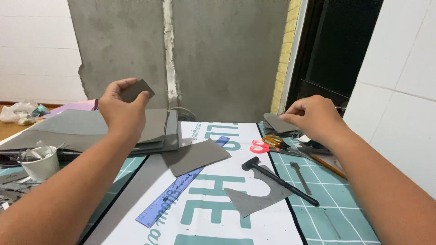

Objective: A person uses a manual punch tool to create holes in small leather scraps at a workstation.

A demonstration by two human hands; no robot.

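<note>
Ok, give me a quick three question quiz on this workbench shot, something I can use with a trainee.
1. True or false: the left hand holds a small grey piece up off the table.
2. What does the black hammer lie across?
A. the blue ruler
B. a curved grey cutout
C. the red-handled scissors
3. Fill in: the right hand pinches a grey piece at the top of the ____ cutting mat.

Key:
1. true
2. B
3. green
</note>
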